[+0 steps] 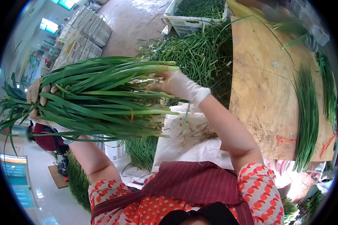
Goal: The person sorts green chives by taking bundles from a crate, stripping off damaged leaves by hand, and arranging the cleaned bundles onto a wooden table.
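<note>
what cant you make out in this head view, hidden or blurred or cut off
In the head view:
Left hand: palm hidden by the green bunch.
Right hand: motion blur and stems obscure its grip.
White crate: far side cut off by the top edge.
Co-worker's hand, upper right: blurred, grip unclear.

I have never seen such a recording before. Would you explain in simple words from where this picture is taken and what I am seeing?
There is no machine: a person works by hand. The one picture comes from a camera on that person's head, looking forward and down, so their maroon apron shows at the bottom. The gloved left hand grips a big bunch of green leaves near the tips; the gloved right hand is at the stem ends. On the wooden board to the right lie long green bundles and red ties.
</note>
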Demonstrator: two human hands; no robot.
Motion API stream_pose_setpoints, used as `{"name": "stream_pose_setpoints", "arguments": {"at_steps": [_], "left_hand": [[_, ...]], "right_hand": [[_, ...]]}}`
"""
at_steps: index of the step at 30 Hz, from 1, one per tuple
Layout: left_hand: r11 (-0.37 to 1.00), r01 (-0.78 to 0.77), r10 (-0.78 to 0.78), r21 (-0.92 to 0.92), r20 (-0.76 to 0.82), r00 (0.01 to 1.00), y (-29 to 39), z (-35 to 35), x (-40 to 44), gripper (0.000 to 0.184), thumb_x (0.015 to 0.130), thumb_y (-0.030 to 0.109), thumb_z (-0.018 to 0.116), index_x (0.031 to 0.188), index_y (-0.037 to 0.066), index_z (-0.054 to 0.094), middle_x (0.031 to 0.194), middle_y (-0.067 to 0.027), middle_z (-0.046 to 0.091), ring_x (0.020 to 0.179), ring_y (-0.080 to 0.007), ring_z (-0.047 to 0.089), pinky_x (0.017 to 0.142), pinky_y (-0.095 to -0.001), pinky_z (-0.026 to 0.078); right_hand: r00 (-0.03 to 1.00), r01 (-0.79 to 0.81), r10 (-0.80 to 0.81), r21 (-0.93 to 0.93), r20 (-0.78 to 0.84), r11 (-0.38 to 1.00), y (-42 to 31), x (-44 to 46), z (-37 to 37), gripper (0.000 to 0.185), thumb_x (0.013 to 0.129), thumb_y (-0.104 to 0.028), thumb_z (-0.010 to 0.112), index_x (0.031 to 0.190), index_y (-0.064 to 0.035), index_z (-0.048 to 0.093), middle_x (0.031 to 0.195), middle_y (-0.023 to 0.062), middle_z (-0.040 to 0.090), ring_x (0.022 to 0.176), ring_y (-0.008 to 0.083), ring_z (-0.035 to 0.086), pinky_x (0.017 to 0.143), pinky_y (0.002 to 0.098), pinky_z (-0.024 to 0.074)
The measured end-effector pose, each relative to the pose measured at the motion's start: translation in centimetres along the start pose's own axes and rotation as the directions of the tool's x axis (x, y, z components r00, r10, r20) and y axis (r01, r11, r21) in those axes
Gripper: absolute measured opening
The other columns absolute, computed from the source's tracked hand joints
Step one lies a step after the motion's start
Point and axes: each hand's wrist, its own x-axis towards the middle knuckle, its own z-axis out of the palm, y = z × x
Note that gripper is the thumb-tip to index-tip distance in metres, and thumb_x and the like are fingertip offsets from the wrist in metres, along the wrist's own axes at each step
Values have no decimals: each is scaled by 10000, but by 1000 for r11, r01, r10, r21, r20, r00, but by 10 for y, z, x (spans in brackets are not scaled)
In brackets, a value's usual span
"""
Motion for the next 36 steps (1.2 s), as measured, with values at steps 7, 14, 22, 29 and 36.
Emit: {"name": "stream_pose_setpoints", "arguments": {"at_steps": [7, 14, 22, 29, 36], "left_hand": [[998, 56, -56, -1, 27, 998, 6, 1, 0, 175, 668, 99, 583, 767, 186, 468, 827, 66, 452, 778, -103, 505, 873, -388, 360], [997, 66, -68, 46, 34, 997, 4, -2, -8, 226, 670, 71, 616, 789, 196, 469, 820, 77, 461, 795, -79, 503, 856, -321, 374], [995, 94, -95, 26, 29, 995, 11, -10, -6, 204, 702, 100, 601, 826, 198, 472, 802, 60, 442, 807, -102, 483, 856, -344, 366], [995, 86, -91, -44, -121, 988, 6, -8, -9, 183, 712, 115, 585, 817, 226, 486, 790, 63, 489, 833, -124, 488, 894, -361, 357], [995, 79, -81, -61, -23, 996, 27, -16, -19, 179, 731, 145, 592, 860, 200, 480, 823, 42, 494, 939, -188, 475, 964, -475, 316]], "right_hand": [[990, 136, -102, 482, -97, 865, 23, 16, 22, 356, 793, -191, 670, 1090, -13, 588, 1031, 61, 642, 865, 134, 583, 788, 268, 474], [926, -188, 223, 140, -304, 972, 56, 0, -25, 191, 818, -54, 594, 999, -22, 647, 799, 37, 658, 680, 62, 556, 630, 212, 451], [981, -189, 188, 19, 45, 982, 48, -7, -26, 473, 817, -326, 619, 1221, -100, 520, 1180, 129, 561, 1069, 208, 542, 911, 275, 413], [993, -99, 114, 551, 6, 828, 28, 21, 20, 319, 790, -108, 671, 1082, -2, 598, 995, 65, 648, 901, 115, 588, 843, 229, 451], [932, -74, 297, 692, -208, 718, 48, -2, -16, 261, 849, -108, 581, 1065, 38, 594, 959, 128, 652, 842, 164, 628, 805, 270, 492]]}}
